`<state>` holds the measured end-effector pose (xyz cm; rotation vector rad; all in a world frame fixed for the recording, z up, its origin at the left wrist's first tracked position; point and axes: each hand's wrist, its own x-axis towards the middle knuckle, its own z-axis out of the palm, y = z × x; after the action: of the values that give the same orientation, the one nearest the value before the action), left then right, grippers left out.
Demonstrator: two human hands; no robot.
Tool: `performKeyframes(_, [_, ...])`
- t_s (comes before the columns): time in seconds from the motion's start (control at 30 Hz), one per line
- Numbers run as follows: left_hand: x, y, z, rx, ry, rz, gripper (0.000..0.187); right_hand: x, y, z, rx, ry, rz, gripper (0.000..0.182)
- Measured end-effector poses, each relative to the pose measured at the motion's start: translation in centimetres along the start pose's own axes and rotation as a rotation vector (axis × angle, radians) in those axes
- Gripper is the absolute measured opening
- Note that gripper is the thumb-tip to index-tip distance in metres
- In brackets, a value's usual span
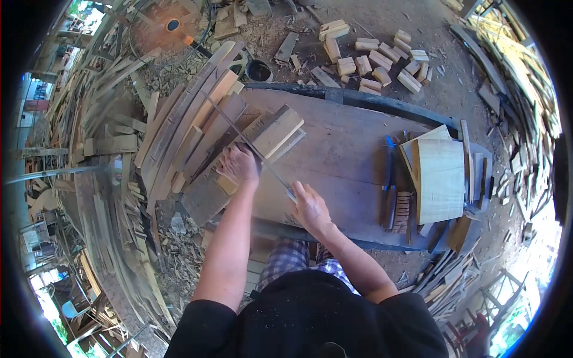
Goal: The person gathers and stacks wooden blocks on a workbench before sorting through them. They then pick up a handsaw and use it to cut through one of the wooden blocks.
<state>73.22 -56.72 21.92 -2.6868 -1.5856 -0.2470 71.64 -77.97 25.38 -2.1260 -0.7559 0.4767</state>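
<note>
My right hand point(311, 210) is closed around the handle end of a handsaw point(227, 119), whose long thin blade shows nearly edge-on and runs up and away to the left. The blade crosses a thick wooden block point(279, 132) that lies slanted on the workbench point(334, 161). Just left of the blade, my left hand point(239, 165) presses down on the wood with its fingers curled over it. The saw's handle is mostly hidden in my right fist.
Long boards point(191, 119) are stacked at the bench's left end. Pale flat boards point(440, 179) and a blue-tipped tool point(389, 161) lie on its right. Several cut blocks point(382, 59) are scattered on the floor beyond. Scrap wood point(101, 232) heaps up at left.
</note>
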Motion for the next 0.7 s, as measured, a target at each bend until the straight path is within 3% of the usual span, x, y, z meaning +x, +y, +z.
performKeyframes(0.17, [0.4, 0.8, -0.2, 0.004, -0.015, -0.022, 0.030, -7.7, 1.5, -4.5, -0.057, -0.080, 0.101, 0.032])
performKeyframes(0.43, [0.4, -0.3, 1.3, 0.011, 0.060, 0.013, 0.029, 1.3, 0.0, 0.7, 0.011, 0.060, -0.018, 0.033])
performKeyframes(0.6, [0.5, -0.1, 0.9, 0.051, 0.015, -0.013, 0.029, -7.5, 2.1, -3.5, -0.026, 0.008, 0.024, 0.035])
performKeyframes(0.7, [0.2, -0.1, 0.6, 0.051, 0.009, 0.012, 0.030, -7.0, 2.3, -2.9, -0.027, 0.007, 0.055, 0.034])
